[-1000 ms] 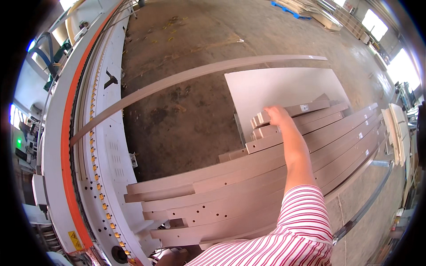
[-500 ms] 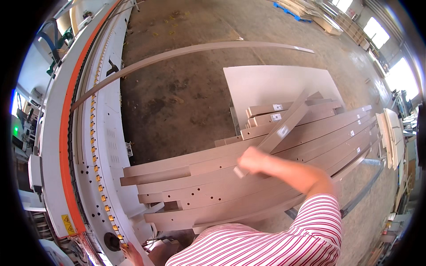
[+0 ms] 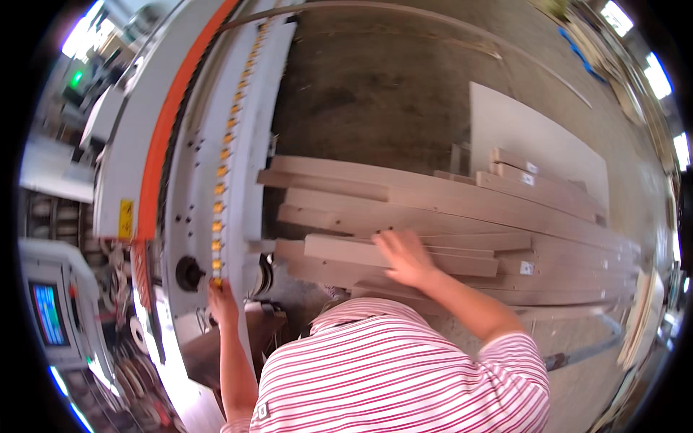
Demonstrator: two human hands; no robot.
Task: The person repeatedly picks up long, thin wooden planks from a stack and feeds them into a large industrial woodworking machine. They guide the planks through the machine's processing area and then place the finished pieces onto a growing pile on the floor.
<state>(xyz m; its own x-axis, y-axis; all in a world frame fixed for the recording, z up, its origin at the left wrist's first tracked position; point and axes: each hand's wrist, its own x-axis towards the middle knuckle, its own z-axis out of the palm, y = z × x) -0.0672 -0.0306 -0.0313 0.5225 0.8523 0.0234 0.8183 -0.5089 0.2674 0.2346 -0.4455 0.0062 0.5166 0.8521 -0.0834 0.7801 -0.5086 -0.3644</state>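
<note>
Short board (image 3: 339,248) now along stack (image 3: 433,203); right hand (image 3: 408,258) over it, left hand (image 3: 224,303) by rollers (image 3: 218,226); grips unclear.

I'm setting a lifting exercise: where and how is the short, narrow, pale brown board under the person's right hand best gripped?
Probably around the middle of the short, narrow, pale brown board, from above, thumb and fingers across its two long edges: it lies on top of longer brown boards, and mid-length should balance best.

Long brown boards (image 3: 426,193), stacked, shorter strips (image 3: 338,250) lying on top
</note>
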